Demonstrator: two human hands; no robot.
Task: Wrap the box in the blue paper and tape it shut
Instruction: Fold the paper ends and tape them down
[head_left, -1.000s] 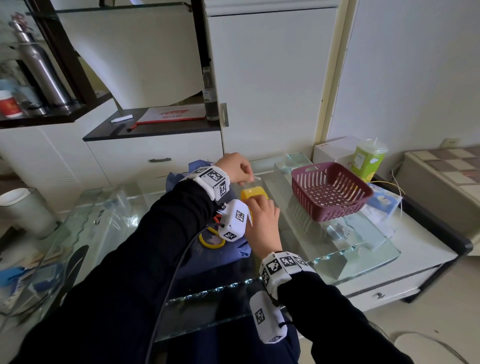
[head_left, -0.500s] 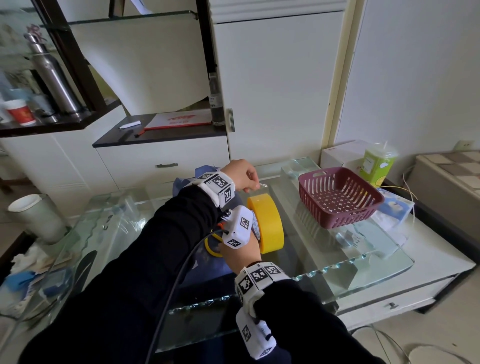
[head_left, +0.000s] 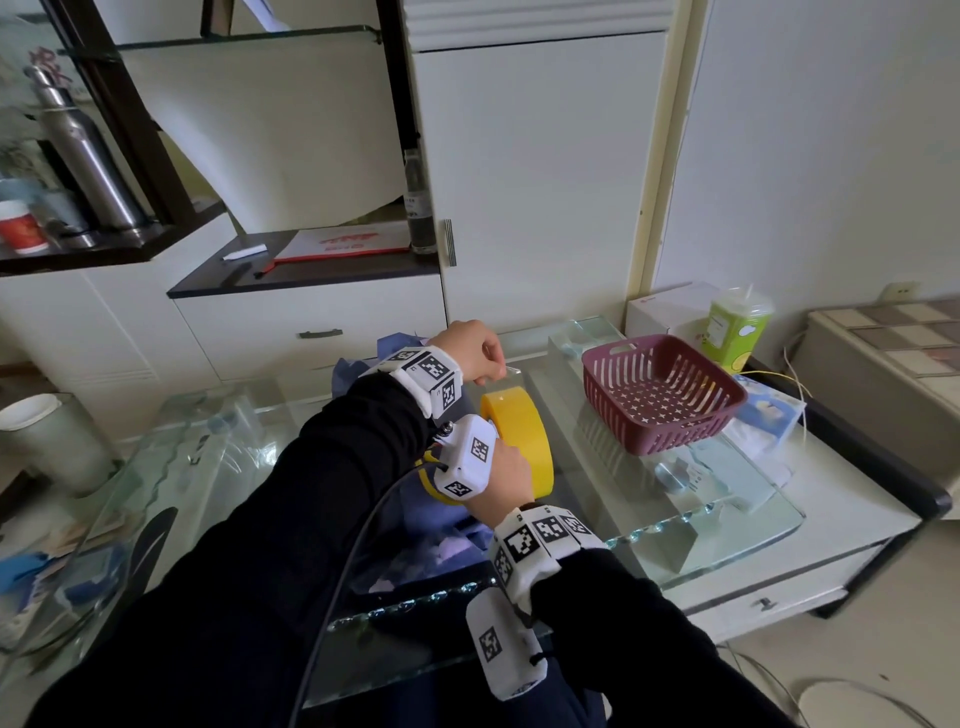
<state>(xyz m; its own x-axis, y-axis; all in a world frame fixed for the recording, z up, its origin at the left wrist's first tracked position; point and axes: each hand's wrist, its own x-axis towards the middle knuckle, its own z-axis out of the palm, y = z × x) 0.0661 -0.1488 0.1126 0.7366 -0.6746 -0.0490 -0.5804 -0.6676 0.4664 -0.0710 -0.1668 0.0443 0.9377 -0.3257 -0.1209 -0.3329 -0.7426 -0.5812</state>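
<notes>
1. The tape roll (head_left: 522, 434) is a wide yellow ring of packing tape. It looks stiff and fairly light, with a smooth outer face that would slip under a loose grip. The safest hold is probably through or around the core, where it can turn as the tape pays out.
2. The free end (head_left: 503, 372) is thin, clear and sticky. It is likely to curl back on itself or cling to skin, so it is best pinched only at the very tip and kept taut.
3. The blue paper (head_left: 441, 545) lies crumpled on the glass worktop (head_left: 727, 483) beneath both forearms, with more of it showing behind the left wrist. It looks soft and easily creased or torn. The box cannot be made out, and I judge it to be under the paper and the arms.
4. The left hand (head_left: 470, 347) is raised above and just behind the roll, knuckles up. Its fingers (head_left: 488, 358) are curled tight, pinching the free end.
5. The right hand (head_left: 511, 470) holds the roll on edge from the near side, wrist bent upward. Its fingers wrap around the roll, but a wrist-mounted marker block hides how far they reach into the core.
6. The forearms cross closely, the left over the right, so there is little room for a long pull.
7. A maroon basket (head_left: 660, 415) stands to the right, apart from the roll.
</notes>
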